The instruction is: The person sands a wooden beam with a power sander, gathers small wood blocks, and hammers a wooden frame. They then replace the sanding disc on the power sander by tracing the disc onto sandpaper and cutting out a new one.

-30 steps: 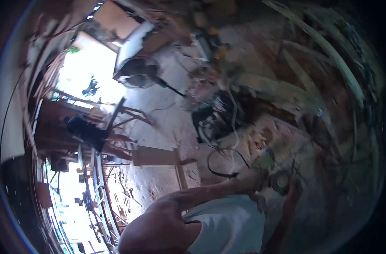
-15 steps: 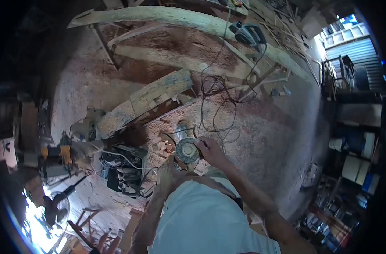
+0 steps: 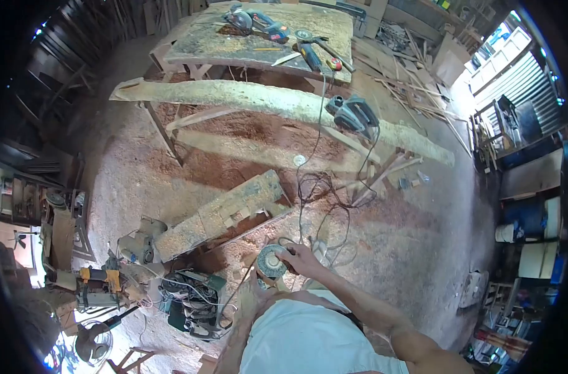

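A round grey sanding disc (image 3: 272,262) with a pale centre is in front of my body, its face turned up toward me. My right hand (image 3: 303,260) pinches its right edge between thumb and fingers. Close below the disc's left edge is my left hand (image 3: 251,294), its fingers curled; what they grip under the disc is hidden. A dark cord (image 3: 236,293) runs down beside my left hand. Wood shavings and small offcuts lie on the floor around my feet.
An electric planer (image 3: 356,116) rests on a long pale timber (image 3: 234,93). Behind it, a workbench (image 3: 203,45) carries a circular saw (image 3: 239,21), an angle grinder (image 3: 308,56) and a tape measure (image 3: 334,63). Tangled cords (image 3: 318,187) and a low plank bench (image 3: 218,215) occupy the floor.
My view has tilted up, bringing the workbench and its tools into sight. Both hands stay at the disc, which appears slightly lower in view.
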`<state>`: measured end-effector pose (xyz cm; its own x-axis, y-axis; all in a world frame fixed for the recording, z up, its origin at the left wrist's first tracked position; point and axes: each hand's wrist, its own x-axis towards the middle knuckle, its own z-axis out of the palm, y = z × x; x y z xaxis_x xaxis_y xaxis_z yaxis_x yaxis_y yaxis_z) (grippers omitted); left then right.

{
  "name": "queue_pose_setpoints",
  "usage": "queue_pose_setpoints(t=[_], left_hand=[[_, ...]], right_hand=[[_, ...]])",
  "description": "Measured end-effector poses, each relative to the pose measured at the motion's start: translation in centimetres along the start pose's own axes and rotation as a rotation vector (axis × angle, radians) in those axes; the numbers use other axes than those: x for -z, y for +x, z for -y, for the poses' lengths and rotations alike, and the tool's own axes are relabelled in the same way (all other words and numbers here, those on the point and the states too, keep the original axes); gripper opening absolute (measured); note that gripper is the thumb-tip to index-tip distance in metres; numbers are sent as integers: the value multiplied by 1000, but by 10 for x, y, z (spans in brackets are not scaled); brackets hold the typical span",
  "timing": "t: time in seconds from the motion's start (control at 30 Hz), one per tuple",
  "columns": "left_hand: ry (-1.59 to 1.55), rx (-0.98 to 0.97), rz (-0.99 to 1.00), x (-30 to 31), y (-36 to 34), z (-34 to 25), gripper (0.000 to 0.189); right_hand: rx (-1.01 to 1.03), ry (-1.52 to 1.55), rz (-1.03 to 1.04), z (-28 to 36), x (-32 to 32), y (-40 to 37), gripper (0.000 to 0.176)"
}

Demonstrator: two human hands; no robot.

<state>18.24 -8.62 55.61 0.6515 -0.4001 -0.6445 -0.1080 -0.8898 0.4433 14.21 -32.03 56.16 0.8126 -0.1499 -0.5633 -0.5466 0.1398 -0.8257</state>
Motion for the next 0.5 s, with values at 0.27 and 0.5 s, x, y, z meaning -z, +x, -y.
queue_pose_setpoints(t=[0.27,0.5], left_hand=[[-121,-140,-135,-40,5,-37,81],[-246,-153,-268,-84,31,-58,79]], right_hand=[[-32,-16,53,10,73,-1,33],[-77,275,151,40,106,-10,33]])
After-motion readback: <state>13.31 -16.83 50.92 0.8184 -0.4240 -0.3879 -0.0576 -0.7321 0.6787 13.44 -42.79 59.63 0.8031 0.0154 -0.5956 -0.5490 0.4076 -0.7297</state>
